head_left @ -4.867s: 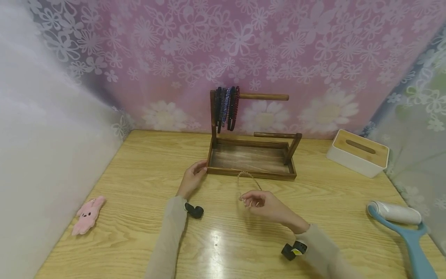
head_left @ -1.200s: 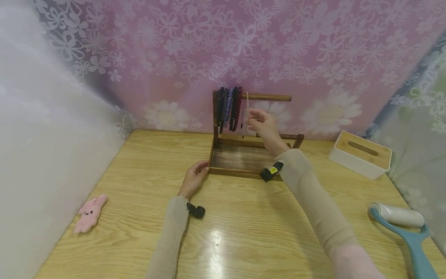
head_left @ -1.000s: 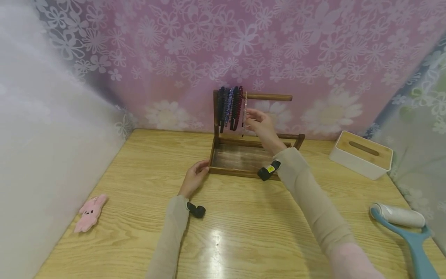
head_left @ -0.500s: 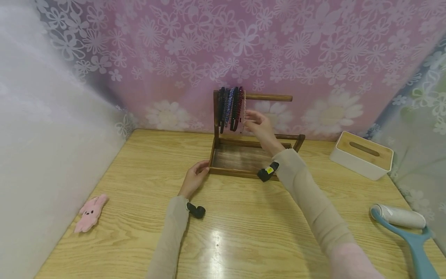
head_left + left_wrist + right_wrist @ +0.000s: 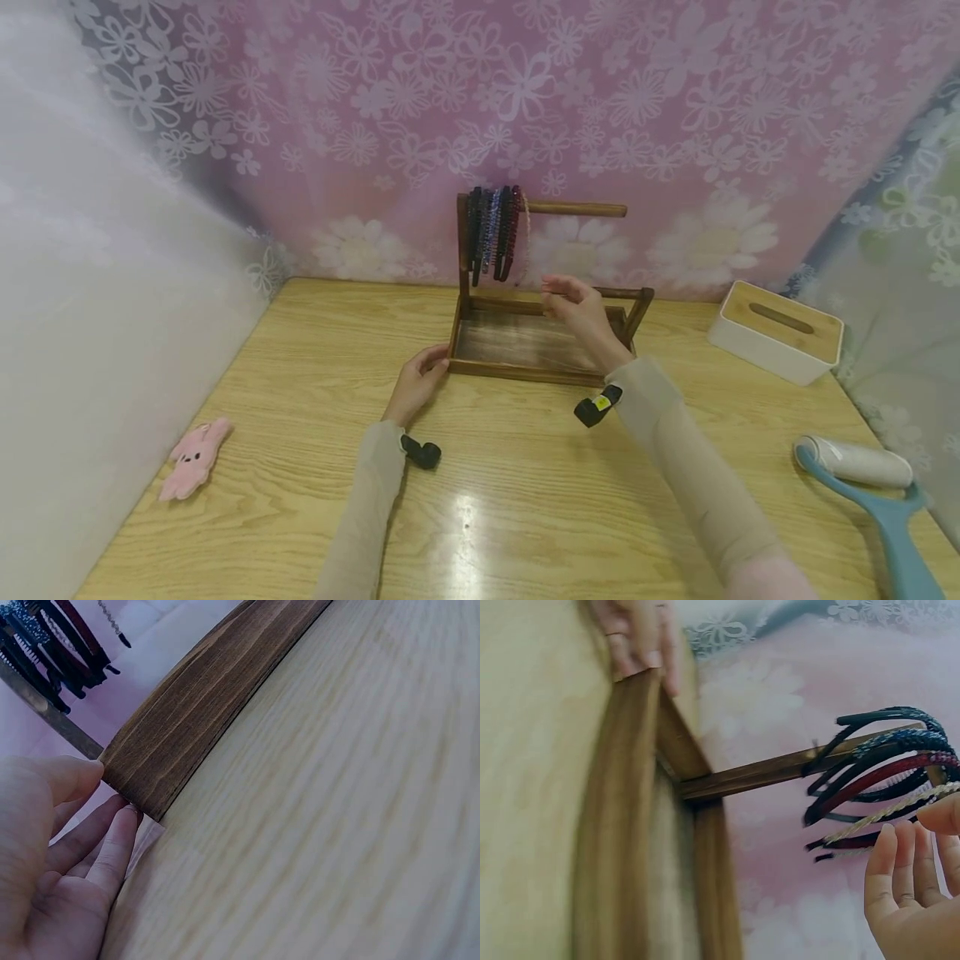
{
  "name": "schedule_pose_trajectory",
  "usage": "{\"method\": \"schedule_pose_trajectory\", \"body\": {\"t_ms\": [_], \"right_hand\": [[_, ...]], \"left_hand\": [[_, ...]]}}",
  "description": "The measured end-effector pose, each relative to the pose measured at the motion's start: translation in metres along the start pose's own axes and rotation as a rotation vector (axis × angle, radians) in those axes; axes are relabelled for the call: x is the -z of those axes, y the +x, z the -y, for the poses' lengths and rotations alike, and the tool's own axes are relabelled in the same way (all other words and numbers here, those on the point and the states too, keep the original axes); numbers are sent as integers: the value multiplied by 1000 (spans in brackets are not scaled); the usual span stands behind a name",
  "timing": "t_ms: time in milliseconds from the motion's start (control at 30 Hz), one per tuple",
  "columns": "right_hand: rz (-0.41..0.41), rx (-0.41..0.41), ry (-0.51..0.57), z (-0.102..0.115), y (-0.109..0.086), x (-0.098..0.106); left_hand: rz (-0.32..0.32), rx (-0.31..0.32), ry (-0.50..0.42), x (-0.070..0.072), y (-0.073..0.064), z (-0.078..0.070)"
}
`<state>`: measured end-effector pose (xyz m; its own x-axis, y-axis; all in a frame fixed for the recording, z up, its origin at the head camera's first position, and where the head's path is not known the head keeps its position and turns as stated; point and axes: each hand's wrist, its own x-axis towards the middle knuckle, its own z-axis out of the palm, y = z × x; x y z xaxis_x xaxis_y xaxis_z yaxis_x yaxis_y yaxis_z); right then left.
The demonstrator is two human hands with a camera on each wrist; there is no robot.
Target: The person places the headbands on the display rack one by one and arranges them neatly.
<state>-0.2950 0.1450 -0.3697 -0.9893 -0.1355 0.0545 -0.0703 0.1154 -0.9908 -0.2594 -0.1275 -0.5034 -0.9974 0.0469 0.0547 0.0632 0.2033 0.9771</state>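
A dark wooden stand has a shallow tray base and two pegs. On its upper peg hang several dark, blue and red headbands, with a thin, pale twisted headband outermost on the right. My right hand is below and right of that pale headband in the head view, fingers loosely bent and holding nothing. In the right wrist view the fingertips are close by the pale headband. My left hand touches the tray's left front corner; thumb and fingers lie against its end.
A white tissue box with a wooden lid stands at the right. Nearer is a blue-handled lint roller. A pink plush toy lies at the table's left edge. Behind the table hangs a flowered pink curtain.
My right hand carried the pale headband from over the table onto the upper peg, slid it left against the others, then let go and drew back downward. The left hand stayed at the tray corner.
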Motion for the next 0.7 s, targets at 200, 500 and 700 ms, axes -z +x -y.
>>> {"method": "schedule_pose_trajectory", "body": {"t_ms": [200, 500, 700], "right_hand": [[5, -45, -4, -24, -19, 9], [-44, -48, -8, -60, -48, 31], [-81, -19, 4, -76, -69, 53]], "left_hand": [[-14, -3, -11, 3, 1, 1], [-23, 13, -14, 4, -1, 2], [-24, 25, -31, 3, -2, 1]]}}
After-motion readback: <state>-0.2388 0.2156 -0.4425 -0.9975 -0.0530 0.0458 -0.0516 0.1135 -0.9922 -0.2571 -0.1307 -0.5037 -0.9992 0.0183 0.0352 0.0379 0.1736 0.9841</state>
